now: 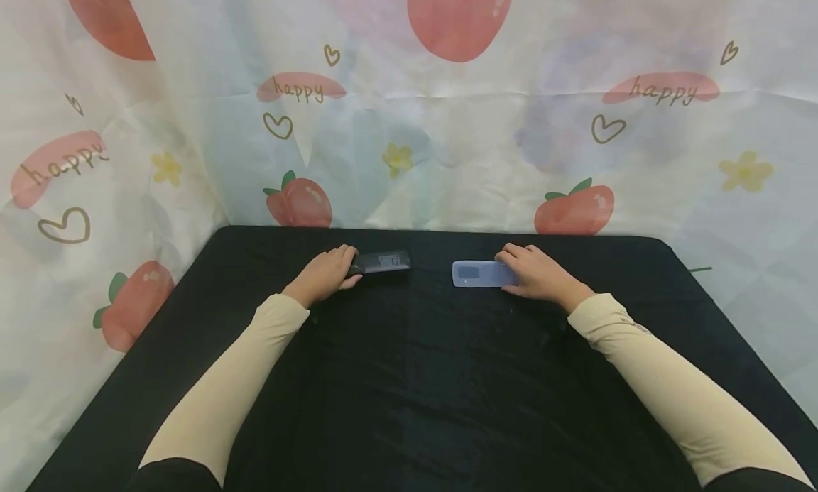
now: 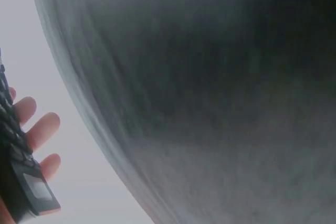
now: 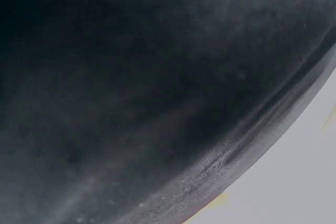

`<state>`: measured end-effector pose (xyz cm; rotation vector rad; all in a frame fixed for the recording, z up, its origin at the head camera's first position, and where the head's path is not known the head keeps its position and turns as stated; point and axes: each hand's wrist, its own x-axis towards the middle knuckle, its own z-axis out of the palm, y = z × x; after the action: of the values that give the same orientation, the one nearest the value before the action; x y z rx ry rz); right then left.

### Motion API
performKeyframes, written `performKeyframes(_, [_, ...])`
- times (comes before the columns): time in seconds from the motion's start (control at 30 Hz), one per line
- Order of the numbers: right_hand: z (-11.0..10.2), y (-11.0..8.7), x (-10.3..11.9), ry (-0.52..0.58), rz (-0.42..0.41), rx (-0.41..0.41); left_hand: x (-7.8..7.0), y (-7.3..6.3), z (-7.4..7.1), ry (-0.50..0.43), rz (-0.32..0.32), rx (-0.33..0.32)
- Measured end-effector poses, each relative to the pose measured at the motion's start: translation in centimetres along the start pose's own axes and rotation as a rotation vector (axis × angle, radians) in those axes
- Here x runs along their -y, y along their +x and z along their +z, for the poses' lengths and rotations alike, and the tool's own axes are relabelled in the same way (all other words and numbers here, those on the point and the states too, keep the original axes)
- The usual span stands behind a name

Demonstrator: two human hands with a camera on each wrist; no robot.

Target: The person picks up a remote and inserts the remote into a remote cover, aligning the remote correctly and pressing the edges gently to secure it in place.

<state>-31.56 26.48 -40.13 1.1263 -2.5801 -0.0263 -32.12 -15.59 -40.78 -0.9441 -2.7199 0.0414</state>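
My left hand [image 1: 324, 270] grips one end of a black remote control [image 1: 386, 262] near the far edge of the table. Pale print marks the remote's upward face in the head view. Its button side and a small pale rectangle show at the left border of the left wrist view, with fingertips [image 2: 44, 129] curled past its edge. To the right, my right hand [image 1: 540, 272] holds the right end of a pale blue, flat oblong piece [image 1: 482, 273] with rounded corners and a darker rectangle on it. The palm hides that end. Neither item appears in the right wrist view.
A black cloth [image 1: 441, 385] covers the table. Behind and along the sides hangs a white curtain [image 1: 460, 144] printed with fruit, hearts and flowers. A gap of black cloth separates the two held items.
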Motion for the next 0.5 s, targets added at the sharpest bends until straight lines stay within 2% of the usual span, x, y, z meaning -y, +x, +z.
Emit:
performKeyframes(0.2, [-0.3,-0.2,0.6,-0.057,-0.057,-0.006,-1.4,-0.1,-0.4,0.037,0.031,0.053])
performKeyframes(0.37, [-0.4,-0.6,0.8,-0.084,-0.138,-0.036,-1.8,-0.2,-0.5,0.060,0.030,0.060])
performKeyframes(0.5, [-0.3,-1.2,0.9,-0.079,-0.198,-0.026,-1.9,-0.2,-0.5,0.073,0.021,0.058])
